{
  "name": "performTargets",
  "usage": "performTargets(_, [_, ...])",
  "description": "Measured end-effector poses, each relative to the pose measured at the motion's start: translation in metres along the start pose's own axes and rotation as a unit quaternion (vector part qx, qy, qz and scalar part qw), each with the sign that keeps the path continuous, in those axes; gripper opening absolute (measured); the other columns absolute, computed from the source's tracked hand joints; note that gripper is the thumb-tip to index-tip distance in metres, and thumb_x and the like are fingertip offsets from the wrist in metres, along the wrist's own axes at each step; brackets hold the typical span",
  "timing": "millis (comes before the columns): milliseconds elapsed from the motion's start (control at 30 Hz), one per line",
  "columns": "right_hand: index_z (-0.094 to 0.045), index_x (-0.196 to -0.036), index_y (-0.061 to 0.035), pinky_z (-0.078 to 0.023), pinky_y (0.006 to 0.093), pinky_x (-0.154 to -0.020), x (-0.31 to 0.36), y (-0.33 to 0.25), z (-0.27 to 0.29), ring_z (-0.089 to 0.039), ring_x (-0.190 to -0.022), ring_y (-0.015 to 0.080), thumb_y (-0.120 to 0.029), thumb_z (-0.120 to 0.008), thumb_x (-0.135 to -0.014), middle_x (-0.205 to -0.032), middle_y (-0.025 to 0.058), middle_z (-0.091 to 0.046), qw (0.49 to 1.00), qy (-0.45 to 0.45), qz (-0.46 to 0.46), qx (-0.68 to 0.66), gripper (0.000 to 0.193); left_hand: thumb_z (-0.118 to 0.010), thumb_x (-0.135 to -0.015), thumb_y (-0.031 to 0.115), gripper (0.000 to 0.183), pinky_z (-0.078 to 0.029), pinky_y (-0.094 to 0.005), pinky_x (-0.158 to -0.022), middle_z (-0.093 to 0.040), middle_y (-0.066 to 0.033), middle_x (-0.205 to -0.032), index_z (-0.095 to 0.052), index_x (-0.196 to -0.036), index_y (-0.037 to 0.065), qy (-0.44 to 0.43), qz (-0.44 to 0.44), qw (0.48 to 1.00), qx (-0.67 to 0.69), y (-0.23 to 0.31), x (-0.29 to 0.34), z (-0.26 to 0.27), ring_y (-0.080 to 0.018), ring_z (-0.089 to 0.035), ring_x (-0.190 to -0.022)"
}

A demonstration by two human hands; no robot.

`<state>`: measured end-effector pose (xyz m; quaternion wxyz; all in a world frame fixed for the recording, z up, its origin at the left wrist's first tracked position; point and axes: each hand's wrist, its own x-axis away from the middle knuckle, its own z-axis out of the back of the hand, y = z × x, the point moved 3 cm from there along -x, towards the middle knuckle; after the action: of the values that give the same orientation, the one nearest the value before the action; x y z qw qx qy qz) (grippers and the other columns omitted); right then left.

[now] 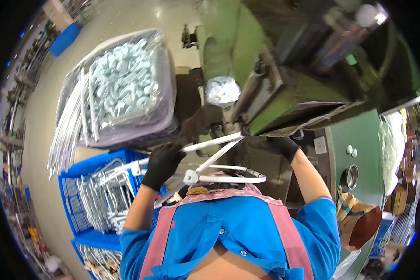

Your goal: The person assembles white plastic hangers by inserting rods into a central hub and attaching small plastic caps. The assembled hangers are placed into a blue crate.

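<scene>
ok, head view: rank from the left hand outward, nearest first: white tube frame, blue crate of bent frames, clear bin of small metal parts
1. white tube frame: gripped in the left hand.
2. blue crate: just left of and below the hand.
3. clear bin: up and left, beyond the crate.

The person wears a bright blue short-sleeved shirt (pixel 228 233) with small round buttons, a pink patterned apron (pixel 284 233) with wide shoulder straps over it, and a black glove on the left hand (pixel 162 164) and right hand (pixel 281 145).
</scene>
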<state>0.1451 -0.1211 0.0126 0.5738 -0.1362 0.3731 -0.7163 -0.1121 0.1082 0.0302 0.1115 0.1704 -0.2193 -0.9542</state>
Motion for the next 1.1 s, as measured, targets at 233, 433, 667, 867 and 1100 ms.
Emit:
performTargets(233, [-0.061,-0.107,-0.0186,-0.048,0.0434,-0.081,0.105,-0.012,-0.037,-0.059,-0.101,0.0321,-0.029,-0.071,-0.069,-0.103,0.0098,-0.063,0.954,-0.16,-0.176,0.181,0.041,-0.059,-0.083,0.017,0.022,-0.043,-0.0457,-0.077,-0.063,-0.0181,-0.092,-0.063,-0.1,0.004,0.101,0.034,0.991,-0.077,-0.016,0.058,0.011,-0.038,-0.057,-0.085])
performTargets(433, [-0.067,-0.101,-0.0159,-0.051,0.0395,-0.075,0.031,0.012,-0.067,-0.065,-0.088,0.0305,-0.017,-0.063,-0.075,-0.094,0.0097,-0.068,0.937,0.103,-0.325,0.078,0.026,-0.073,-0.069,0.027,0.061,-0.042,-0.0473,-0.081,-0.06,-0.0199,-0.1,-0.053,-0.123,0.005,0.025,-0.015,0.996,-0.079,-0.017,0.069,0.011,-0.0381,-0.056,-0.09])
performTargets(667, [-0.07,-0.093,-0.0141,-0.052,0.0395,-0.074,0.004,0.016,-0.065,-0.066,-0.083,0.0317,-0.025,-0.076,-0.064,-0.087,0.0128,-0.068,0.918,0.069,-0.375,0.105,0.031,-0.077,-0.059,0.017,0.072,-0.046,-0.0438,-0.076,-0.06,-0.0155,-0.097,-0.05,-0.125,0.009,-0.084,-0.014,0.983,-0.162,-0.02,0.066,0.026,-0.0349,-0.058,-0.088])
performTargets(867, [-0.071,-0.093,-0.0133,-0.053,0.0396,-0.076,0.005,0.027,-0.075,-0.067,-0.086,0.0303,-0.023,-0.079,-0.063,-0.092,0.0119,-0.069,0.928,0.128,-0.346,0.053,0.033,-0.07,-0.061,0.011,0.059,-0.048,-0.0436,-0.072,-0.062,-0.0157,-0.095,-0.056,-0.119,0.008,-0.053,0.009,0.991,-0.126,-0.023,0.075,0.024,-0.0353,-0.061,-0.084])
performTargets(1100, [-0.069,-0.096,-0.0117,-0.051,0.0411,-0.078,0.011,0.052,-0.085,-0.064,-0.091,0.0333,-0.026,-0.067,-0.076,-0.097,0.0146,-0.068,0.941,0.116,-0.313,0.053,0.025,-0.073,-0.06,0.012,0.061,-0.049,-0.0441,-0.068,-0.063,-0.0153,-0.092,-0.057,-0.119,0.009,-0.072,0.018,0.99,-0.118,-0.017,0.078,0.034,-0.0352,-0.062,-0.08])
